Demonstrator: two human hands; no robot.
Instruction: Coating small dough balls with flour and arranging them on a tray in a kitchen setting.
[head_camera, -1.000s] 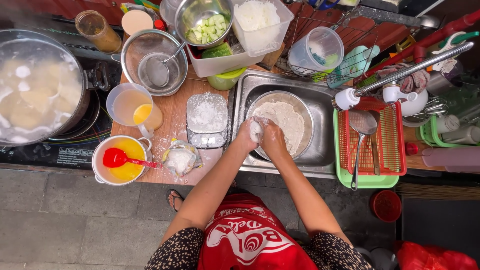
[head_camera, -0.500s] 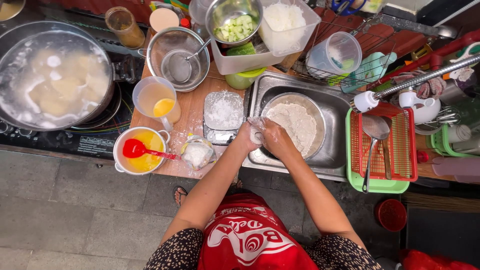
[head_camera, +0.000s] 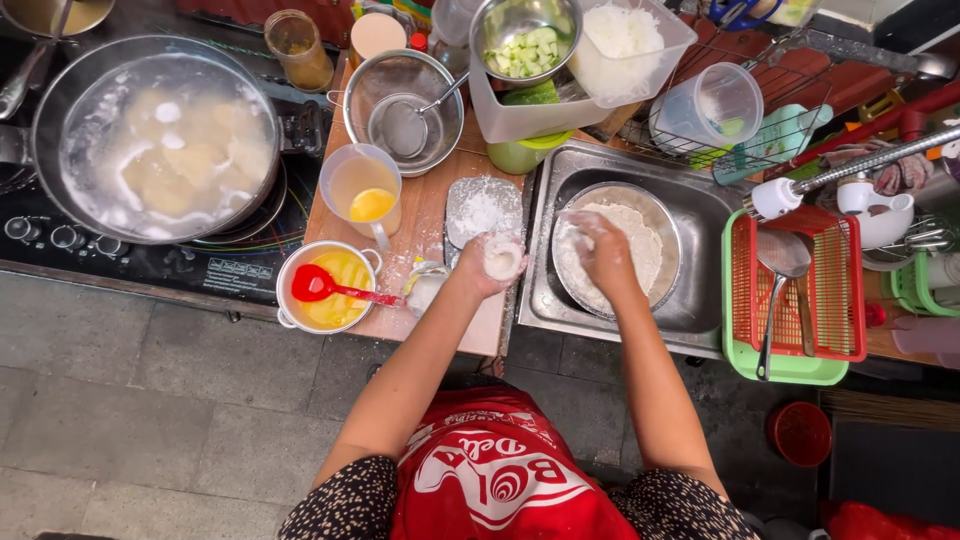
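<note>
The left hand (head_camera: 492, 262) cups a white dough ball (head_camera: 503, 258), fingers curled around it, just left of the sink (head_camera: 545, 300). The right hand (head_camera: 600, 250) reaches into the flour bowl (head_camera: 664, 215) in the sink, fingers bent down onto the flour; whether it pinches anything I cannot tell.

Judging by the scene, the work is midway. One ball is shaped and in hand. Pale pieces already float in the steaming pot (head_camera: 60, 110), far left of the hands. Plenty of flour remains in the bowl.

Just beyond the left hand lies a floured tray (head_camera: 484, 205). Left of it stand a jug (head_camera: 362, 190) with yellow liquid and a small pot (head_camera: 300, 315) of yellow batter with a red spoon (head_camera: 320, 285). Farther off, a strainer bowl (head_camera: 440, 100) holds a ladle, and a steel bowl (head_camera: 500, 25) holds chopped greens.
</note>
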